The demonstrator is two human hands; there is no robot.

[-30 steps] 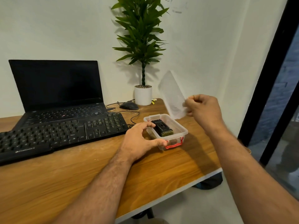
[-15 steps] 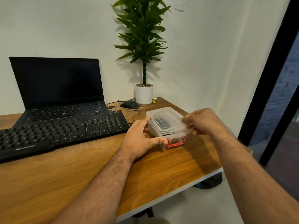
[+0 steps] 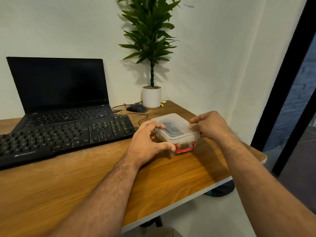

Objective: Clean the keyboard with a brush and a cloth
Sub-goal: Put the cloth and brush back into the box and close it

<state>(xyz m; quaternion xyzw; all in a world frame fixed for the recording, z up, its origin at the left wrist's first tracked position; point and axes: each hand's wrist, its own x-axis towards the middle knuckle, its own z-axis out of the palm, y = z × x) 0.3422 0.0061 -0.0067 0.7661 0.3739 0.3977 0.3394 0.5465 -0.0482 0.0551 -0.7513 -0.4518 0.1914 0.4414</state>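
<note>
Keyboard (image 3: 65, 135) lies flat along the left half of the wooden desk (image 3: 85, 182), a black full-size slab with raised matte keys and a white brand mark on its front lip. Its rear edge sits just before the open laptop (image 3: 58, 89), whose glossy screen is dark.

Right of the keyboard stands a small rectangular box (image 3: 177, 132) of clear, slightly cloudy plastic, corners rounded, with a red clip handle (image 3: 184, 148) on the near end wall. A stepped translucent lid (image 3: 172, 126) lies on top of it. Through the lid a dark blocky shape shows; I cannot tell what it is.

Left hand (image 3: 148, 142) grips the box at its near-left corner: fingers curled over the left lid edge, thumb stretched along the near wall, tip beside the red handle. Right hand (image 3: 210, 125) holds the right side of the lid, fingertips and thumb pinching its rim. Both forearms are bare.

Desk surface: warm brown grain, smooth, with pale dusty flecks near the keyboard; edge banded white. At the far corner stands a plant (image 3: 150, 36) with long pointed green leaves in a plain white cylindrical pot (image 3: 151, 97). A black rounded mouse (image 3: 136, 107) rests just left of the pot, its thin cable looping toward the keyboard. Wall behind is pale, matte.
</note>
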